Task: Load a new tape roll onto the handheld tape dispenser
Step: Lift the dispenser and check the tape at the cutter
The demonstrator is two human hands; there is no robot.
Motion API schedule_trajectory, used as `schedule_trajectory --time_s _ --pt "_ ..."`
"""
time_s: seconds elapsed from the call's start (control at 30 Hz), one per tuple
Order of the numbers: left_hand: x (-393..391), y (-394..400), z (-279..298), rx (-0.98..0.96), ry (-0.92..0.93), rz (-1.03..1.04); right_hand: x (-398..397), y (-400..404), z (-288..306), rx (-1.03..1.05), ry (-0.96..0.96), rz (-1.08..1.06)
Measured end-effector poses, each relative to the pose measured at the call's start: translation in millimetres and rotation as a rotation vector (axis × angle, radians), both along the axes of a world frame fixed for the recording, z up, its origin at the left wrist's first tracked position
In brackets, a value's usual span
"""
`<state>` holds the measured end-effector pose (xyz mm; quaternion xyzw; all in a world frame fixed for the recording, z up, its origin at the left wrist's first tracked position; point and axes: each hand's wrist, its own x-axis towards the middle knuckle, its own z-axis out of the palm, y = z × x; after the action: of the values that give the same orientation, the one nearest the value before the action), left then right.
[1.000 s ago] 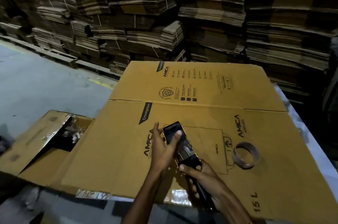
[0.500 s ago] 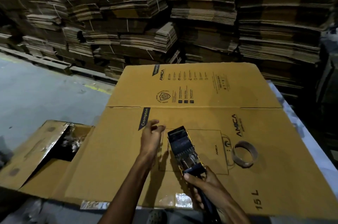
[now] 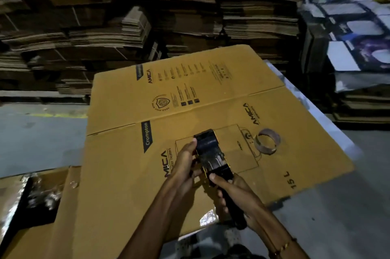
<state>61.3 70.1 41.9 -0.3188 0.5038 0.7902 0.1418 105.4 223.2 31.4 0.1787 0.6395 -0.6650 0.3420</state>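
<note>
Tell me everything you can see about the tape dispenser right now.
The handheld tape dispenser is black with a thin yellow edge on its left side and a shiny middle section. It points away from the person, over the flattened cardboard box. The right hand grips its handle; the left hand holds its left side. No tape roll shows on it.

Bare forearms, thin bracelet (image 3: pixel 283 246) (right wrist)

Hands (image 3: pixel 211 180) hide the tape dispenser's (image 3: pixel 213 155) underside.
</note>
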Motion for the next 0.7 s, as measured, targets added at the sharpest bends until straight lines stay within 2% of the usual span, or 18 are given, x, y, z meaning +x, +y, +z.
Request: schedule_trajectory --time_s 0.1,0.17,0.4,0.5,0.63,0.7 --pt "-4.5 -4.1 -3.5 0.087 -0.007 0.029 5.2 -5.9 6.7 0.010 0.064 -0.073" --pt "-5.8 -6.5 -7.9 0.125 -0.016 0.045 10.9 -9.2 10.8 -0.060 0.061 -0.154" --pt "-3.2 -7.7 -12.4 0.254 0.021 0.010 32.2 -21.0 3.8 -0.432 -0.236 -0.371" --pt "-0.8 -10.1 -16.9 0.290 0.025 -0.077 39.6 -25.1 -2.2 -0.531 -0.284 -0.343" --pt "-8.9 -15.8 -13.0 0.337 0.000 -0.193 42.0 -21.8 -6.3 -0.755 -0.257 -0.352" --pt "-17.3 -20.4 -6.2 0.280 -0.014 -0.266 40.5 -13.9 -7.5 -0.792 -0.245 -0.358"
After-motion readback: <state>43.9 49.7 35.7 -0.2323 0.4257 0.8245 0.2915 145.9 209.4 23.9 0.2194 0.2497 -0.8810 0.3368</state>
